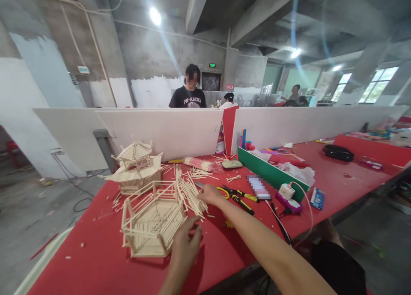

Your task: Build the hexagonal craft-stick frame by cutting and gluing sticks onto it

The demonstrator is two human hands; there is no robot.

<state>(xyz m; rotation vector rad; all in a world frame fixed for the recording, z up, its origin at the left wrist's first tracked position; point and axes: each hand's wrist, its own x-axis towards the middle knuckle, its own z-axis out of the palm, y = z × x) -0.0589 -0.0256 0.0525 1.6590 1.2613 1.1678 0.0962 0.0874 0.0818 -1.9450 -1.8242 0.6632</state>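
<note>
A hexagonal frame of thin wooden sticks [150, 220] lies on the red table [96, 260]. My left hand [186, 243] rests beside its right edge, fingers stretched toward it and touching it. My right hand [209, 194] reaches into a loose pile of wooden sticks [191, 192] just right of the frame, fingertips pinched on the sticks. Behind the frame stands a finished stick pagoda model [136, 166].
Yellow-handled pliers [239, 196] and scissors lie right of my right hand. A green divider [269, 173], a white charger with cable [287, 191], a bundle of sticks [199, 163] and a black pouch [338, 153] sit further right. White partition boards [167, 130] stand behind; a person in a black shirt [189, 91] stands beyond them.
</note>
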